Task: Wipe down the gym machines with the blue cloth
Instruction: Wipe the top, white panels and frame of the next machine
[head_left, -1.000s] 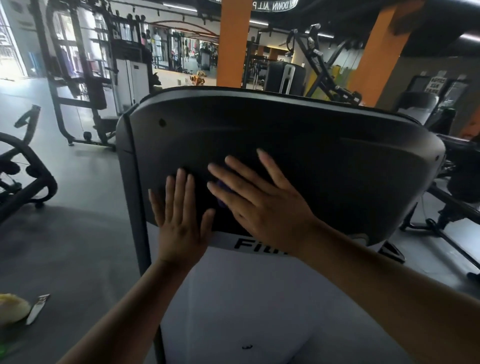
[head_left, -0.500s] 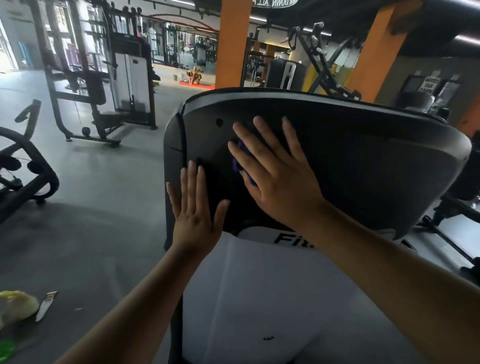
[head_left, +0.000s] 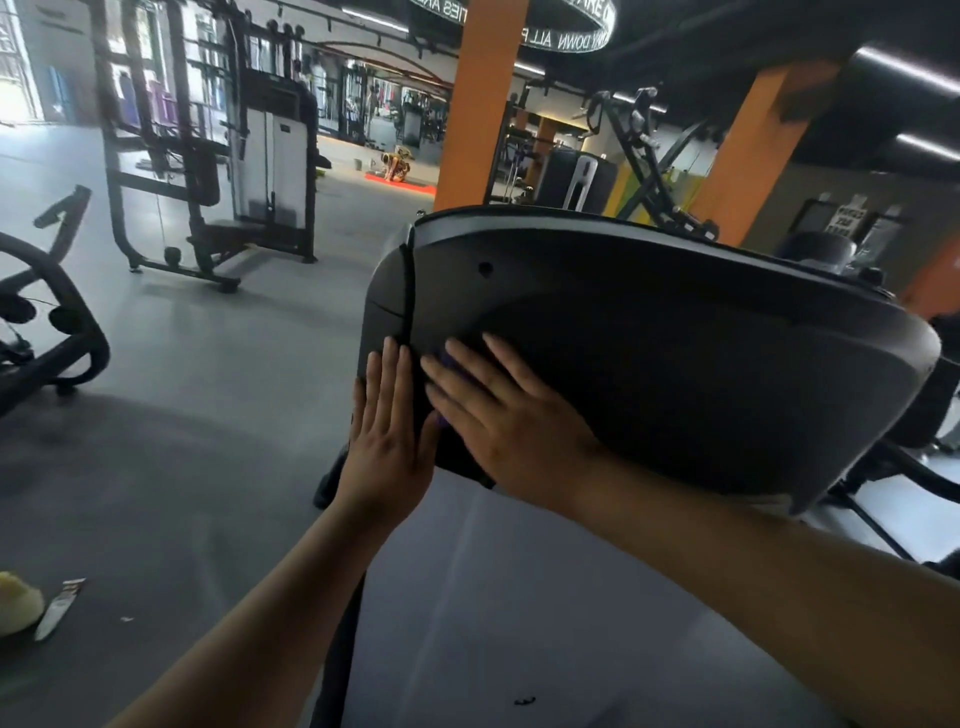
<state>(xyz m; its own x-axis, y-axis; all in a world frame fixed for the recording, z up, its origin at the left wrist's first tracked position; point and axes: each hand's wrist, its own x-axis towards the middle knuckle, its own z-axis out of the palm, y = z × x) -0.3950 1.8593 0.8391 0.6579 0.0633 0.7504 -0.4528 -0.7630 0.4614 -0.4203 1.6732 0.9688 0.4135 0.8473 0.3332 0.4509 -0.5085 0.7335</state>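
**Two flat hands on a dark gym machine housing, blue cloth under the right one**

The view is from the person's own head, looking forward and down. A large dark grey machine housing (head_left: 675, 364) with rounded corners fills the middle and right of the view. Below it sits a pale white panel (head_left: 519, 597).

The right hand (head_left: 514, 421) lies flat on the lower left part of the housing, with its fingers straight, slightly spread and pointing up and to the left. The blue cloth (head_left: 445, 359) is trapped beneath this hand. Only small blue-purple slivers show between the fingers and by the thumb, so its full shape cannot be told. The hand presses the cloth against the housing rather than pinching it.

The left hand (head_left: 389, 431) is just beside the right, also flat, with fingers straight, close together and pointing up. It rests across a vertical seam at the housing's left edge and holds nothing.

Behind, on the grey floor (head_left: 208, 415), a black-framed cable machine (head_left: 260, 171) stands well back at the left. An orange pillar (head_left: 480, 104) rises beyond the housing. At the lower left lies a yellowish object (head_left: 15, 603) — too blurred to identify — with a small wrapper (head_left: 60, 608) just beside it.
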